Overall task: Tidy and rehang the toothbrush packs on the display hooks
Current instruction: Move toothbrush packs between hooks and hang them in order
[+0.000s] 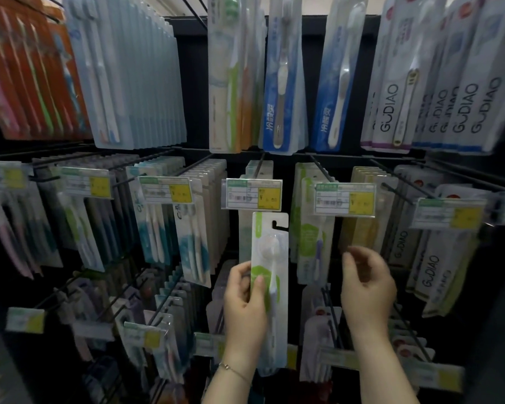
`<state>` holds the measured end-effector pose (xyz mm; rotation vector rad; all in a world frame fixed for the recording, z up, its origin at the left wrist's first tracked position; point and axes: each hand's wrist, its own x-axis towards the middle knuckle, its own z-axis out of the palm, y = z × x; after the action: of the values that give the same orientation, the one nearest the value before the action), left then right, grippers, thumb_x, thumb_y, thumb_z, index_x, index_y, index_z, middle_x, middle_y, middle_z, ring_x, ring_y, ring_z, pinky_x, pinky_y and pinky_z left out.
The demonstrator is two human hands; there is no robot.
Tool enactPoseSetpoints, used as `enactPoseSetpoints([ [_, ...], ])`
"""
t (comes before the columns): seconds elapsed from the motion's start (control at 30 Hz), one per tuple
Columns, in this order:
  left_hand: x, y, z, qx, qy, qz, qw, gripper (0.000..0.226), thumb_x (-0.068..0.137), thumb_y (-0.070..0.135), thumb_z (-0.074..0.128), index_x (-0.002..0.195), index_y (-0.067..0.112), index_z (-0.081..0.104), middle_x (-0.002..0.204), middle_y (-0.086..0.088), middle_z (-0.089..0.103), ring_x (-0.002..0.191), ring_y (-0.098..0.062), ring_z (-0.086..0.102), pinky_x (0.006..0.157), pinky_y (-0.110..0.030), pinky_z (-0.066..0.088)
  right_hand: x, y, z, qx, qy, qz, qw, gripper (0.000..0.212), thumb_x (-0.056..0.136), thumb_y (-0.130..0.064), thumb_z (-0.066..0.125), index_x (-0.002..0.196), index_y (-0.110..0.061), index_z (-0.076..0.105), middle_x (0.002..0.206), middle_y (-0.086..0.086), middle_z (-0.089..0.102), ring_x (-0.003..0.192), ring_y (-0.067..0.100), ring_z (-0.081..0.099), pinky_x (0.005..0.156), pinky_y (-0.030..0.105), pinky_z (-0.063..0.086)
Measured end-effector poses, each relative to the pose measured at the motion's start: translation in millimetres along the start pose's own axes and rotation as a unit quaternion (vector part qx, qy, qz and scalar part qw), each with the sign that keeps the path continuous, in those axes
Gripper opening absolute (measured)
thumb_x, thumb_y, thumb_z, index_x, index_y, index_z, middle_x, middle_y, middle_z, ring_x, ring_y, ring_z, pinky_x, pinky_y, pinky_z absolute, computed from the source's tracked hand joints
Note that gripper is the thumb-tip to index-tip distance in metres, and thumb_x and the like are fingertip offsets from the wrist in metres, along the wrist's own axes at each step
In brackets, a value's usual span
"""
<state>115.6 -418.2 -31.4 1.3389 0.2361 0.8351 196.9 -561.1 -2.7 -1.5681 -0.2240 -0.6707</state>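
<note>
Head view: you face a dark display rack (193, 83) in dim light, its black wire hooks (258, 167) loaded with hanging toothbrush packs in three rows. Clear price tags (251, 193) with yellow patches hang at the hook tips; their print is too blurred to read.

Along the rack's top edge hang orange packs (27, 68) at the left corner, pale blue packs (129, 77) beside them, blue packs (283, 83) with Chinese lettering in the middle, and white packs (478, 106) marked "GUDIAO" at the right corner. The same word shows on packs (432, 269) at the right edge of the middle row.

Your left hand (245, 298) holds the green-and-white toothbrush pack (270, 287) upright at the rack's centre, grip pinching its lower half, thumb on the front. The pack's hang slot sits just below the middle price tag. Your right hand (368, 284) hovers beside the pack, apart from it, its grip loosely curled around nothing.
</note>
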Motion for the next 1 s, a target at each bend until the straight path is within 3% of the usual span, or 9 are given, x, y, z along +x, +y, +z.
enactPoseSetpoints([
  [0.07, 1, 5, 10, -0.008, -0.009, 0.003, 1.000, 0.013, 0.099, 0.014, 0.059, 0.109, 0.022, 0.062, 0.098, 0.006, 0.075, 0.091, -0.006, 0.071, 0.078, -0.024, 0.057, -3, -4, 0, 0.047, -0.093, 0.010, 0.994, 0.014, 0.092, -0.011, 0.065, 0.089, -0.024, 0.069, 0.077, -0.008, 0.070, 0.069, 0.009, 0.064, 0.063, 0.016, 0.050],
  [0.17, 5, 12, 22, -0.031, -0.035, 0.005, 0.999, 0.015, 0.099, 0.011, 0.059, 0.111, 0.021, 0.060, 0.096, 0.005, 0.076, 0.090, -0.010, 0.072, 0.077, -0.026, 0.058, -9, -7, 4, 0.082, -0.209, 0.049, 0.973, 0.011, 0.091, -0.009, 0.066, 0.087, -0.017, 0.073, 0.061, 0.005, 0.067, 0.044, 0.017, 0.054, 0.046, 0.026, 0.045],
  [0.3, 11, 19, 32, -0.044, -0.071, 0.001, 0.997, 0.016, 0.100, 0.010, 0.058, 0.109, 0.023, 0.059, 0.090, -0.001, 0.076, 0.083, -0.014, 0.071, 0.073, -0.029, 0.056, -15, -3, 6, 0.099, -0.257, 0.070, 0.959, 0.008, 0.092, -0.012, 0.064, 0.089, -0.012, 0.072, 0.049, -0.002, 0.058, 0.040, 0.017, 0.049, 0.043, 0.029, 0.042],
  [0.43, 15, 22, 34, -0.040, -0.119, -0.007, 0.992, 0.018, 0.099, 0.010, 0.059, 0.114, 0.021, 0.060, 0.099, -0.005, 0.077, 0.093, -0.018, 0.074, 0.078, -0.029, 0.059, -13, 1, 7, 0.082, -0.232, 0.059, 0.967, 0.011, 0.095, -0.011, 0.061, 0.088, -0.011, 0.070, 0.054, -0.009, 0.061, 0.048, 0.001, 0.053, 0.048, 0.019, 0.040],
  [0.57, 21, 23, 19, -0.010, -0.120, 0.002, 0.993, 0.023, 0.099, 0.009, 0.059, 0.115, 0.026, 0.061, 0.105, -0.005, 0.073, 0.097, -0.014, 0.072, 0.084, -0.026, 0.057, -6, 3, 8, 0.067, -0.174, 0.047, 0.981, 0.009, 0.095, -0.015, 0.062, 0.091, -0.016, 0.070, 0.081, -0.001, 0.074, 0.076, 0.011, 0.070, 0.065, 0.026, 0.053],
  [0.67, 32, 25, -3, 0.008, -0.092, 0.023, 0.995, 0.018, 0.100, 0.006, 0.057, 0.109, 0.021, 0.061, 0.098, -0.006, 0.074, 0.086, -0.013, 0.072, 0.083, -0.025, 0.057, 0, 0, 9, 0.061, -0.121, 0.043, 0.990, 0.011, 0.095, -0.014, 0.060, 0.091, -0.018, 0.069, 0.082, -0.006, 0.072, 0.075, 0.002, 0.067, 0.062, 0.016, 0.050],
  [0.77, 43, 29, -30, 0.029, -0.082, 0.022, 0.996, 0.015, 0.100, 0.009, 0.057, 0.106, 0.021, 0.062, 0.091, -0.003, 0.074, 0.081, -0.015, 0.071, 0.082, -0.031, 0.058, 4, 3, 15, 0.047, -0.078, 0.053, 0.994, 0.010, 0.097, -0.016, 0.059, 0.093, -0.016, 0.068, 0.088, 0.000, 0.070, 0.077, 0.009, 0.064, 0.062, 0.023, 0.046],
  [0.87, 54, 36, -59, 0.109, -0.110, 0.060, 0.986, 0.012, 0.101, 0.015, 0.057, 0.105, 0.026, 0.062, 0.089, 0.002, 0.071, 0.081, -0.010, 0.068, 0.080, -0.031, 0.059, 5, 13, 25, 0.041, -0.034, 0.061, 0.997, 0.009, 0.098, -0.016, 0.058, 0.093, -0.018, 0.066, 0.089, 0.001, 0.068, 0.079, 0.013, 0.061, 0.060, 0.014, 0.050],
  [1.0, 74, 45, -100, 0.294, -0.137, 0.180, 0.929, 0.009, 0.101, 0.022, 0.057, 0.107, 0.027, 0.060, 0.082, 0.007, 0.064, 0.078, -0.009, 0.062, 0.067, -0.027, 0.053, 7, 21, 35, 0.048, 0.018, 0.078, 0.996, 0.009, 0.097, -0.015, 0.059, 0.102, -0.013, 0.066, 0.079, -0.011, 0.069, 0.067, -0.004, 0.059, 0.056, 0.001, 0.042],
])
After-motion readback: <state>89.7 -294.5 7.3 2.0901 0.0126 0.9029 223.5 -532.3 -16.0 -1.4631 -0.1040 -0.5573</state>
